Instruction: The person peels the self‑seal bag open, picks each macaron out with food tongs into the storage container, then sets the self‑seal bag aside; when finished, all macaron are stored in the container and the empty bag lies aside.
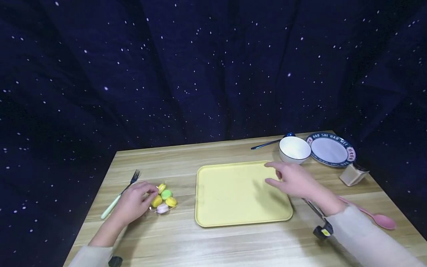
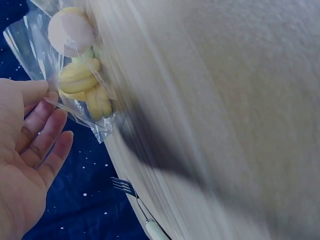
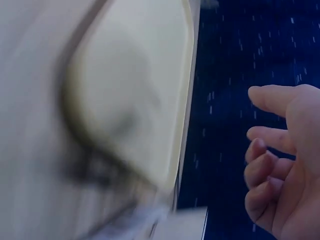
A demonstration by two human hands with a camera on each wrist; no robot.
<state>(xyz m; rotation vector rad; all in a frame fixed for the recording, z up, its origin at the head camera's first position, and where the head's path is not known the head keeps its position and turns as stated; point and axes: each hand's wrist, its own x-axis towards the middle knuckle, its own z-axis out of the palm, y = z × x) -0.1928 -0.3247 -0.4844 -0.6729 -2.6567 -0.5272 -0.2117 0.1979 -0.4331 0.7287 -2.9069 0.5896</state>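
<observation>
My left hand (image 1: 135,200) pinches the edge of a clear plastic bag of macarons (image 1: 171,201) between thumb and fingers. Yellow, green and pale pink macarons (image 2: 79,77) show through the film in the left wrist view. Whether the bag rests on the table or hangs just above it, I cannot tell. Over the right side of a pale yellow tray (image 1: 233,196) hovers my right hand (image 1: 293,180), its thumb and index finger spread apart and nothing held. In the right wrist view, the other fingers (image 3: 260,200) of that hand are bent.
A fork with a light green handle (image 1: 111,207) lies left of the bag. Beyond the right hand stand a white bowl (image 1: 295,149), a blue spoon (image 1: 267,145), a blue-rimmed plate (image 1: 328,149) and a dark-lidded jar (image 1: 353,175). A pink spoon (image 1: 383,221) lies near the right sleeve.
</observation>
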